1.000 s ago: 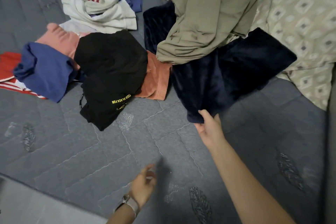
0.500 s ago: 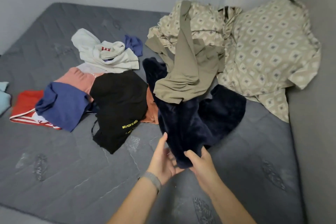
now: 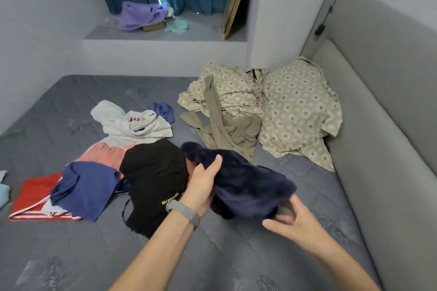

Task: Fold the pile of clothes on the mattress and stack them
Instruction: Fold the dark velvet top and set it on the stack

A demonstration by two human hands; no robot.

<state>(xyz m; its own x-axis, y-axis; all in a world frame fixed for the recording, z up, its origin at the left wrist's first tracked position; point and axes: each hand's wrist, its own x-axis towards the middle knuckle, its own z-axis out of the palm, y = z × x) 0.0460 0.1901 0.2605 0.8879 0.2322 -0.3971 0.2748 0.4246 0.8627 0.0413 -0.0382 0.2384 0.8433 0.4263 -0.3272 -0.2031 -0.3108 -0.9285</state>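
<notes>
Fuzzy garment sits up front in the middle, held over the mattress between left hand and right hand. Left of it is the "BLACK FUN" top, further left the folded tee on striped shorts. Hoodie behind those. Patterned sheet back right, against the headboard

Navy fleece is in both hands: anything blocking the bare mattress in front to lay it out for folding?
Nothing visible does. The left hand and right hand hold the navy fleece above the mattress, whose near part lies bare. The black garment sits just left of that patch, and may crowd a wide spread.
</notes>
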